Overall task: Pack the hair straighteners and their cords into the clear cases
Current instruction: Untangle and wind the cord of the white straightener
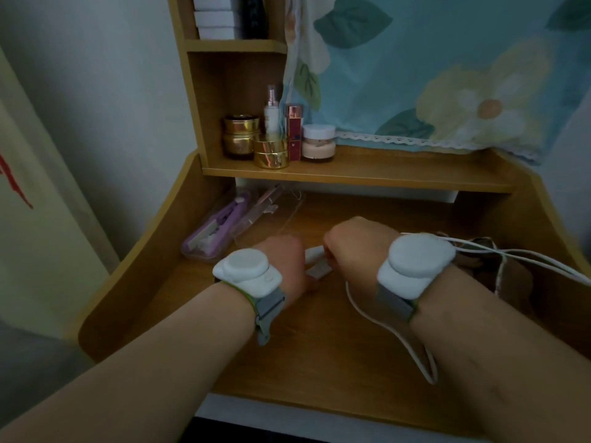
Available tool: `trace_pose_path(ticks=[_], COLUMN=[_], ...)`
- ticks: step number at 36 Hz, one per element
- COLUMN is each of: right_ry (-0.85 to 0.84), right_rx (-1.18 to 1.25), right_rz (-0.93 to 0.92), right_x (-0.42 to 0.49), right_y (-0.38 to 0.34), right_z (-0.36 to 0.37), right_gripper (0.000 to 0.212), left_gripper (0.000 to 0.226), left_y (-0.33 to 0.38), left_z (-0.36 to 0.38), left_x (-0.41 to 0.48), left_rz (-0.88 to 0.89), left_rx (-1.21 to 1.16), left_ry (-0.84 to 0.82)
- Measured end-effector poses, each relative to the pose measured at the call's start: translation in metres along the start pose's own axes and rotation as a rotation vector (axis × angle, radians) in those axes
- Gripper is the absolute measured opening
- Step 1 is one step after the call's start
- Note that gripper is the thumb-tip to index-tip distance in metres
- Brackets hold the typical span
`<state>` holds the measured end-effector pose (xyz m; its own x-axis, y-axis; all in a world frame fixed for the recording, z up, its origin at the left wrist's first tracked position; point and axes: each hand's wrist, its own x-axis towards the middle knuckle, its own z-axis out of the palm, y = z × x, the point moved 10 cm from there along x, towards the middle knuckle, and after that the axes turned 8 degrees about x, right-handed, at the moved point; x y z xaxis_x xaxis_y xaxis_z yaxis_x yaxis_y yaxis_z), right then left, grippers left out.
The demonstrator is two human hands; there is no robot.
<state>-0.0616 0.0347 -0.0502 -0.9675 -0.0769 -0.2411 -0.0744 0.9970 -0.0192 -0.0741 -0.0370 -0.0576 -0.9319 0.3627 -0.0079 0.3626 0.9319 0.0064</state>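
A purple hair straightener lies inside a clear case at the desk's left. Beside it, further back, lies a second clear case with a pinkish part at its far end. In the middle of the desk my left hand and my right hand are both closed around a white straightener, of which only a short piece shows between them. Its white cord loops under my right wrist toward the desk's front edge.
Gold jars, a spray bottle, a red box and a white-lidded jar stand on the low shelf. A brown cloth bag and white cables lie at right. A floral curtain hangs behind.
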Motion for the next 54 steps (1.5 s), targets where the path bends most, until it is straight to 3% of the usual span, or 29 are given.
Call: trace_pose_path(ticks=[3, 6, 13, 17, 27, 32, 37, 40, 44, 54], right_ry=[-0.023, -0.039, 0.131, 0.065, 0.062, 0.043, 0.184, 0.226, 0.295, 0.416], right_rx=[-0.021, -0.001, 0.101, 0.105, -0.088, 0.035, 0.188, 0.256, 0.304, 0.485], right_rz=[-0.048, -0.028, 0.037, 0.099, -0.101, -0.011, 0.056, 0.05, 0.038, 0.101], right_x=[0.0, 0.003, 0.001, 0.014, 0.004, 0.009, 0.004, -0.002, -0.012, -0.026], right_y=[-0.009, -0.01, 0.0, 0.013, -0.014, -0.001, 0.013, 0.013, 0.013, 0.032], right_z=[-0.003, 0.0, -0.017, -0.007, 0.0, 0.002, 0.001, 0.006, 0.005, 0.017], right_gripper=[0.017, 0.031, 0.011, 0.025, 0.02, 0.026, 0.027, 0.026, 0.028, 0.016], left_gripper=[0.05, 0.05, 0.047, 0.047, 0.049, 0.046, 0.048, 0.051, 0.036, 0.03], left_y=[-0.005, -0.007, -0.01, -0.009, -0.011, -0.011, -0.016, -0.019, -0.027, -0.031], left_z=[0.003, 0.006, 0.008, 0.005, 0.011, 0.009, 0.01, 0.016, 0.015, 0.012], left_x=[0.001, 0.002, 0.005, 0.007, 0.009, 0.009, 0.002, -0.007, -0.018, -0.022], left_rz=[-0.019, -0.026, -0.044, -0.039, -0.052, -0.05, -0.051, 0.007, 0.026, -0.019], left_rx=[-0.055, -0.066, -0.058, -0.038, -0.029, -0.053, -0.151, -0.254, -0.262, -0.318], left_ry=[-0.05, -0.074, -0.096, -0.08, -0.096, -0.074, -0.037, -0.129, -0.185, -0.123])
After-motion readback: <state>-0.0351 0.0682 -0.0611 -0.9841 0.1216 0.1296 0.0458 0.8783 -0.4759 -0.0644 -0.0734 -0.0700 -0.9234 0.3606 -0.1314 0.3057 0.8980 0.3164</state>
